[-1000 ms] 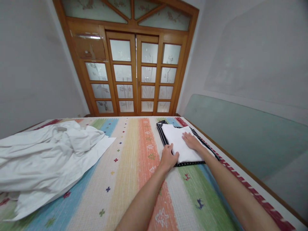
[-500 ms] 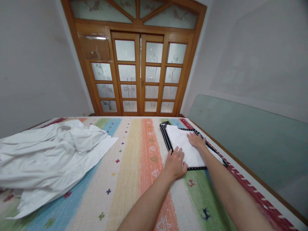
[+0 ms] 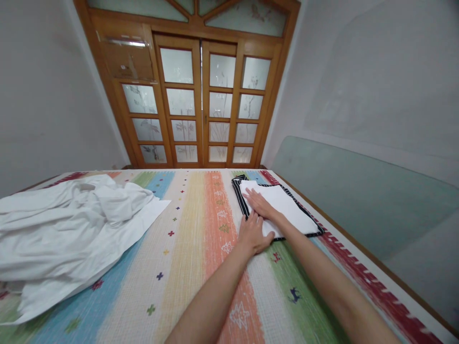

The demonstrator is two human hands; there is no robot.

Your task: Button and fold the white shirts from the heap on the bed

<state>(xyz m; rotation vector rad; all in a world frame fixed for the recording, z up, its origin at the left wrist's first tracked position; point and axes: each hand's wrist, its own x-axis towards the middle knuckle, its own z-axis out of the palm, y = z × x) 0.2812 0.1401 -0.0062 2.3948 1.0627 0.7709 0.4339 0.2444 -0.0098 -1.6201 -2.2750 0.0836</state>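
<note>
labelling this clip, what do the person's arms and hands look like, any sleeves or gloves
Both forearms are bare as far as the picture shows, with no sleeves in view. The left hand and right hand wear no gloves, and no rings, watch or bracelets are visible.

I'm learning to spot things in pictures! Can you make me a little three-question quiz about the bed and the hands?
1. True or false: both hands lie flat on the folded white cloth.
2. What lies under that cloth? A) dark striped garment B) pillow C) book
3. Fill in: the crumpled white sheet lies on the ___ side of the striped bed cover.

Key: 1 true: left hand at its near corner, right hand farther along it. 2 A. 3 left.
</note>
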